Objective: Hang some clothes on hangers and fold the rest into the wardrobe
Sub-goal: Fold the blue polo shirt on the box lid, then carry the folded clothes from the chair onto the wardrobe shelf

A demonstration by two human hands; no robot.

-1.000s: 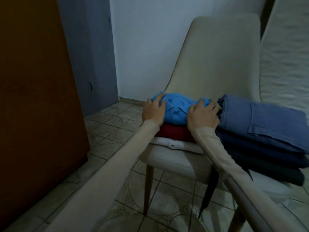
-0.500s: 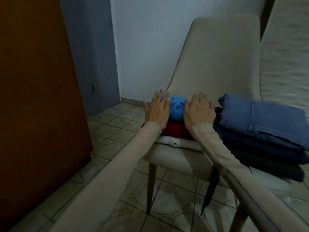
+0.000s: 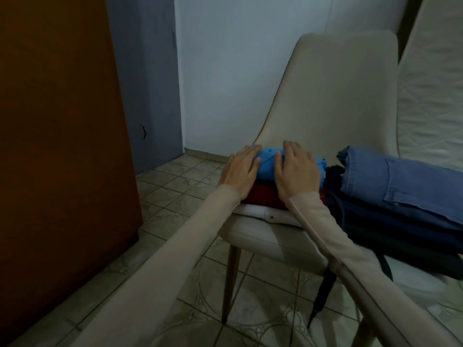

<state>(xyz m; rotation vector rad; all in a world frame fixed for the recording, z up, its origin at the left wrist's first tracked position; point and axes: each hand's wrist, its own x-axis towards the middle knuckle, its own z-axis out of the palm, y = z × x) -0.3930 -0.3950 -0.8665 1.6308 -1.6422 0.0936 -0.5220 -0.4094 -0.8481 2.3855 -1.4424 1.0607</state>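
Hands: left hand [image 3: 240,171] and right hand [image 3: 295,171] flat, fingers straight, pressing blue shirt [image 3: 268,164]
Shirt: between palms, long axis across chair [image 3: 333,101] seat's left edge

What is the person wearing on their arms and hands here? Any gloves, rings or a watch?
Both arms are covered by long, close-fitting sleeves in a plain pale beige fabric that end at the wrists. The left hand and right hand are bare: no gloves, and no ring or watch shows in this dim view. The sleeves carry no visible pattern or markings.
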